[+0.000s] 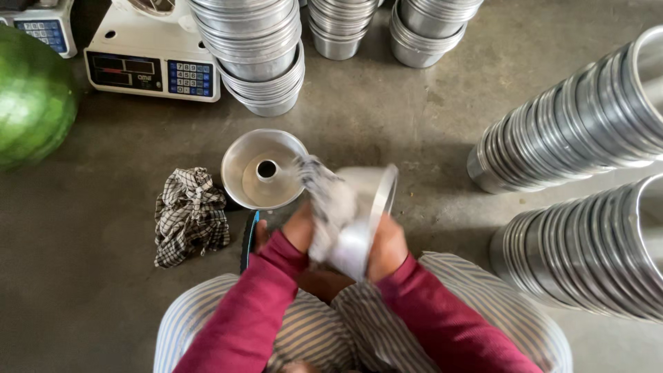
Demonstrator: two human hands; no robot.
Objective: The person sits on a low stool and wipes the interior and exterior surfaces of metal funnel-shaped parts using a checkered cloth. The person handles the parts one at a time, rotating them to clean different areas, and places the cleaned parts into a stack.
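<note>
While gripped on edge, the shiny metal pan (366,214) tilts.

The pan (366,214) held at the centre is thin bare metal with a satin, silvery sheen, and the rag (330,204) pressed on it is soft, worn grey cloth. At eleven o'clock the tube pan (261,169) is the same smooth, dull-bright metal. The checked cloth (190,215) at nine o'clock is crumpled woven fabric. The stacked pans (573,131) at three o'clock gleam glossier along their rims. The floor (414,117) is matt, rough grey concrete. The scale (148,59) at eleven has a smooth white plastic casing. The watermelon (31,97) rind looks waxy.
</note>
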